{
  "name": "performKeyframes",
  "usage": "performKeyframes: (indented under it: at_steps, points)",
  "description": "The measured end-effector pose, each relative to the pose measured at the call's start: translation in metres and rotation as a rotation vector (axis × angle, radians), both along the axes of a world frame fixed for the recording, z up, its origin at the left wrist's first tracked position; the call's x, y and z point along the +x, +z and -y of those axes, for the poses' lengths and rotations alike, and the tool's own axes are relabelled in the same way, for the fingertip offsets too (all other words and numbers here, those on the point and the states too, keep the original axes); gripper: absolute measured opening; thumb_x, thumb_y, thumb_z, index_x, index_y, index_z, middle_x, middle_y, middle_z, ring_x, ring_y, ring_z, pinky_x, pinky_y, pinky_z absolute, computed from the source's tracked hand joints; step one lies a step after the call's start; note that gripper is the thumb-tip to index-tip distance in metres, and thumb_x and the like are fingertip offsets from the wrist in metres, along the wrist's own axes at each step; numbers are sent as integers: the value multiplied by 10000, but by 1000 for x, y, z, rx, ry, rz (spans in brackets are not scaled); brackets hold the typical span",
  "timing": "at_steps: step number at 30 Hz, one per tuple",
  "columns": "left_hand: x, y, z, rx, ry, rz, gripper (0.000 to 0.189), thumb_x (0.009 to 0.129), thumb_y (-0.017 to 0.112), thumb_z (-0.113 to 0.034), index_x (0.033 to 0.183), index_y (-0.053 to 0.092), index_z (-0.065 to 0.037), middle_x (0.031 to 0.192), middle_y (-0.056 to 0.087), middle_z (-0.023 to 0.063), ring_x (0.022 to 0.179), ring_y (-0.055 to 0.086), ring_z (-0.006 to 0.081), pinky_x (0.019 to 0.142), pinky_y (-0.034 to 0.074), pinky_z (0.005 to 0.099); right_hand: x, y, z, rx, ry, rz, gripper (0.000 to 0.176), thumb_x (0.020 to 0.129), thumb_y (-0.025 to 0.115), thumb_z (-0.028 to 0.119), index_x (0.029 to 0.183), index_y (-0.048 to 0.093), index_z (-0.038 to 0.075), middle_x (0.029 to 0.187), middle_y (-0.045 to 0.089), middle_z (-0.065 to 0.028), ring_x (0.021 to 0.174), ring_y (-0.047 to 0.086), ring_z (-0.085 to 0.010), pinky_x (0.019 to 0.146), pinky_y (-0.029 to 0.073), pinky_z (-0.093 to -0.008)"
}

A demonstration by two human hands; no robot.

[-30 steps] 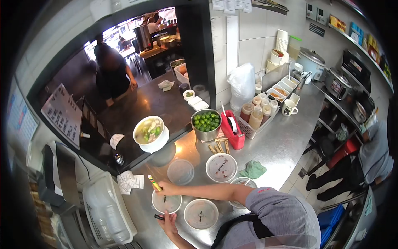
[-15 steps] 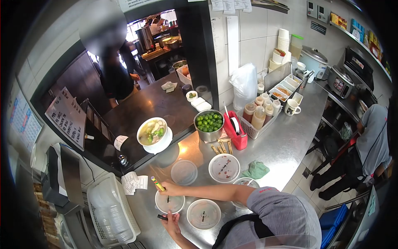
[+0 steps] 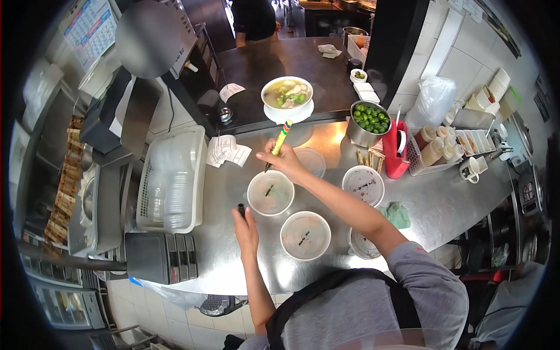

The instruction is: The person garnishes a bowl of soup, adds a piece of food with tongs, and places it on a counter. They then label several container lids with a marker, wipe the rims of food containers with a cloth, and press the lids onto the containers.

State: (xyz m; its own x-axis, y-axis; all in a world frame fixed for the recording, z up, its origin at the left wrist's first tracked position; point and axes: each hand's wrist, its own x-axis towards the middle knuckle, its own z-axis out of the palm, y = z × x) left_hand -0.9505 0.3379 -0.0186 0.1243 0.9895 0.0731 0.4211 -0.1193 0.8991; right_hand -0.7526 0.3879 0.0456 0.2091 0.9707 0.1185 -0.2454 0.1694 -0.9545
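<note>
My right hand (image 3: 283,161) is closed around a yellow marker (image 3: 281,139), tip down, just above the far edge of a lidded round tub (image 3: 272,195) with black writing on its lid. Left of that tub, my left hand (image 3: 246,230) pinches a small black marker cap (image 3: 241,208). A second lidded tub (image 3: 305,235), also marked in black, sits nearer to me. Two more lidded tubs stand to the right, one marked (image 3: 363,185) and one (image 3: 364,245) partly behind my right arm. Behind my right hand lies a clear round lid (image 3: 310,163).
A bowl of soup (image 3: 287,95) stands on the dark pass-through ledge. A pot of green limes (image 3: 369,125), a red tape dispenser (image 3: 398,151) and a basket of sauce bottles (image 3: 434,153) line the back right. A green cloth (image 3: 396,215) lies right; a crate of plastic containers (image 3: 196,192) left.
My view has swung left and down. My right hand has lifted the marker to the tub's far edge. The left hand, still with the cap, is now beside the tub's left side.
</note>
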Motion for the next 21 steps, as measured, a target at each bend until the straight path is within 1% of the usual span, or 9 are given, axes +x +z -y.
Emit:
performKeyframes:
  at_steps: [2, 3, 7, 10, 14, 16, 18, 20, 21]
  points:
    - [9, 20, 3, 156, -84, -142, 241, 926, 433, -243, 885, 425, -6, 599, 492, 93, 544, 521, 185, 509, 407, 316, -6, 18, 8, 74, 24, 88, 272, 734, 717, 164, 664, 463, 95, 585, 426, 70, 504, 380, -16, 446, 295, -198]
    - [16, 36, 7, 138, -117, -108, 214, 901, 474, -204, 896, 469, 11, 740, 536, 218, 640, 506, 378, 578, 398, 413, -10, 24, 12, 117, 45, 157, 282, 732, 719, 152, 650, 454, 101, 587, 427, 70, 505, 373, -15, 445, 283, -198]
    - [36, 64, 21, 174, -195, -51, 214, 892, 499, -199, 903, 475, 13, 744, 535, 218, 643, 510, 369, 579, 394, 414, -17, 41, 35, 168, 71, 300, 312, 714, 733, 134, 625, 437, 91, 589, 429, 63, 525, 376, -20, 457, 277, -201]
    - [42, 64, 27, 257, -200, -85, 202, 902, 487, -179, 858, 465, 18, 613, 498, 110, 522, 458, 188, 504, 380, 325, -17, 37, 45, 193, 39, 293, 315, 681, 759, 190, 624, 471, 75, 562, 446, 51, 519, 398, -38, 464, 308, -215]
    - [50, 75, 42, 230, -253, -43, 188, 883, 504, -171, 951, 490, 4, 783, 563, 234, 685, 547, 382, 597, 409, 414, -21, 32, 71, 278, -71, 398, 322, 635, 792, 255, 662, 537, 59, 578, 485, 26, 567, 457, -74, 515, 372, -250]
    - [52, 80, 49, 204, -307, 37, 190, 881, 504, -165, 968, 493, 4, 787, 571, 238, 702, 557, 384, 605, 414, 415, -16, 49, 94, 267, -36, 418, 381, 690, 747, 143, 999, 545, 51, 644, 464, 27, 589, 448, -47, 525, 373, -221]
    - [55, 81, 56, 261, -341, -14, 162, 886, 486, -146, 909, 477, 14, 684, 534, 185, 611, 518, 300, 547, 396, 379, -15, 73, 112, 351, -172, 54, 524, 779, 652, 100, 1229, 385, 84, 690, 477, 11, 599, 465, -49, 518, 362, -199]
    - [56, 73, 59, 323, -382, -56, 165, 900, 456, -142, 870, 467, 20, 576, 476, 94, 505, 450, 160, 487, 373, 311, -6, 80, 124, 311, -254, 187, 474, 833, 566, 87, 1241, 326, 92, 720, 480, -8, 595, 464, -64, 520, 370, -205]
    - [64, 83, 68, 346, -412, 10, 175, 899, 453, -141, 835, 452, 22, 557, 464, 94, 482, 434, 176, 468, 359, 326, -3, 81, 128, 287, -289, 250, 449, 860, 523, 80, 1247, 296, 96, 736, 482, -18, 594, 463, -72, 521, 374, -208]
